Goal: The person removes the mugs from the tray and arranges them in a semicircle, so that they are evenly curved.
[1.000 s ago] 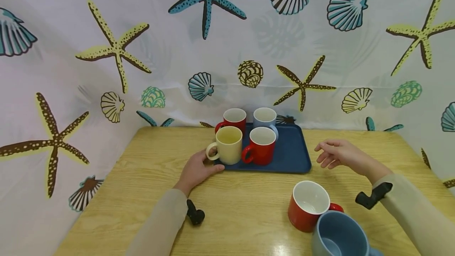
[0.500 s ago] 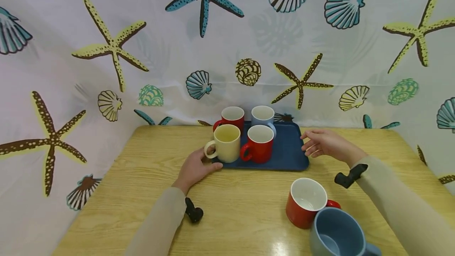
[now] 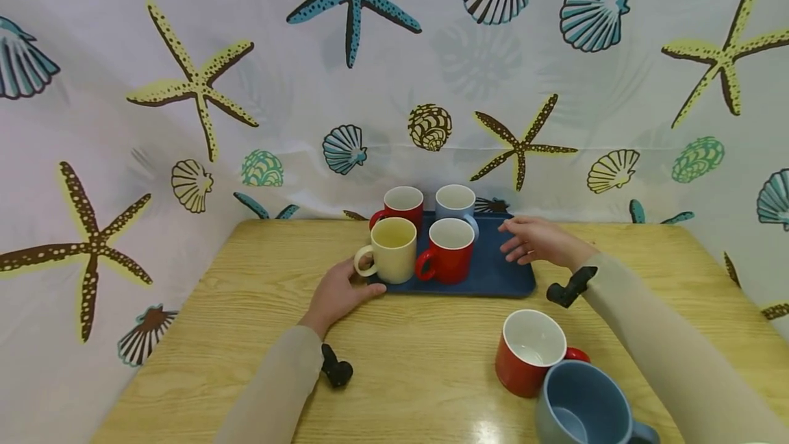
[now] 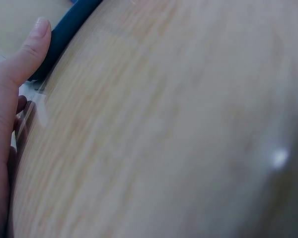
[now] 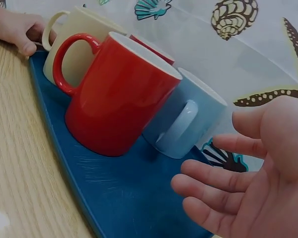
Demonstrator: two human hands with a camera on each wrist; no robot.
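Note:
A dark blue tray (image 3: 496,273) lies at the back of the table, carrying several mugs. At its front left stands a cream mug (image 3: 396,255), handle to the left. Beside that is a red mug (image 3: 455,262); another red mug (image 3: 407,203) and a light blue mug (image 3: 455,203) stand behind. My left hand (image 3: 335,295) holds the tray's left front corner, thumb on the rim (image 4: 72,32), other fingers partly hidden. My right hand (image 3: 545,242) is over the tray's right end, fingers loosely bent and holding nothing. The right wrist view shows its fingertips (image 5: 191,186) near the light blue mug.
On the table's near right, a red mug (image 3: 524,362) with a white inside stands against a larger grey-blue mug (image 3: 579,403), below my right forearm. A curtain (image 3: 296,108) printed with shells and starfish hangs behind the table (image 3: 394,355).
My right hand has moved left, from beside the tray to over its right end. My left hand stays at the tray's corner, and the mugs keep their places.

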